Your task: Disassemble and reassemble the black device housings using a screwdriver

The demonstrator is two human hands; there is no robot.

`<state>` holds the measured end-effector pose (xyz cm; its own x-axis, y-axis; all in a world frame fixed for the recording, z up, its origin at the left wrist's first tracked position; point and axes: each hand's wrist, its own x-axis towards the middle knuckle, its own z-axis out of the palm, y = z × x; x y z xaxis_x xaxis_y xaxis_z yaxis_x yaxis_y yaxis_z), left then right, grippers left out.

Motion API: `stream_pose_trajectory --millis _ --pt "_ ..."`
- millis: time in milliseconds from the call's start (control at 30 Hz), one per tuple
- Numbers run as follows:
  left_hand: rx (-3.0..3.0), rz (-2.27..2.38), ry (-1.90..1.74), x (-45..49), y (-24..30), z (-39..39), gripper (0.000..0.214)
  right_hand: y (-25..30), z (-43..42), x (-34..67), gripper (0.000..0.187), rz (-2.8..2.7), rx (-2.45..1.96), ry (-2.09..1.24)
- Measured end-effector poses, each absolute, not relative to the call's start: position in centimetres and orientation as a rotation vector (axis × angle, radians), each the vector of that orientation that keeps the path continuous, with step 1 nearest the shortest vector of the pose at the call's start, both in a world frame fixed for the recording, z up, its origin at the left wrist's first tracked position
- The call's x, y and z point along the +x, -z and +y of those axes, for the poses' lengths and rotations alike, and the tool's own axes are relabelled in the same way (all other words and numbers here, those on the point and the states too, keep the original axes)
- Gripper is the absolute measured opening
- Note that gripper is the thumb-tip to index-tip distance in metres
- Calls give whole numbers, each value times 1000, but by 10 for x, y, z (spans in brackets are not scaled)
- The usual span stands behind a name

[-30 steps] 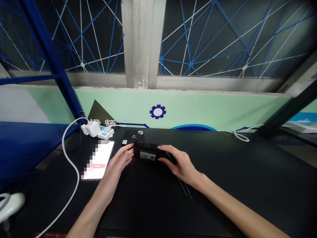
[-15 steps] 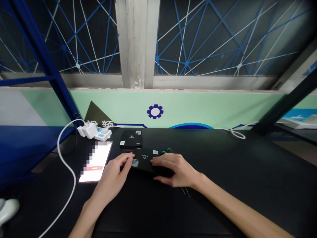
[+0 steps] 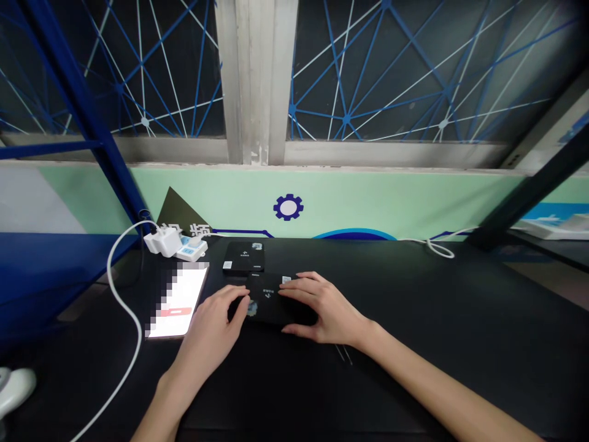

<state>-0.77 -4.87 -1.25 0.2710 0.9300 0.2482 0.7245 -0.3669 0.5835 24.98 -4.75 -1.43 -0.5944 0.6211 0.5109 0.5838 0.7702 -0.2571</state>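
A flat black box with small stickers lies top-up on the black table, between both hands. My left hand curls against its left edge, fingertips at a round sticker. From the right, my right hand covers the box's right half, fingers over the top and thumb along its front edge. Just behind it lies a second black box, untouched.
A lit phone lies left of my left hand, its white cable looping to a white charger and power strip. Thin metal tweezers poke out under my right wrist. A white object sits at the far left.
One second ago the black box stood on its edge between my hands. It has been tipped down flat, top face up, and drawn slightly nearer; both hands stay on it.
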Motion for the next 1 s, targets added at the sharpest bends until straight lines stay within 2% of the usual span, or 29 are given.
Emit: stream_pose_trajectory --millis 267,567,800,1000 --pt "2320 1491 -767 -10 18 -45 34 13 -51 249 42 -2381 -923 -121" --pt "2310 1475 -621 -11 23 -51 55 5 -52 251 38 -2446 -787 -242" --pt "2287 1520 -627 -8 17 -49 46 7 -51 255 35 -2427 -820 -172" --pt "2199 1725 -629 -9 15 -46 56 13 -45 256 28 -2301 -1073 13"
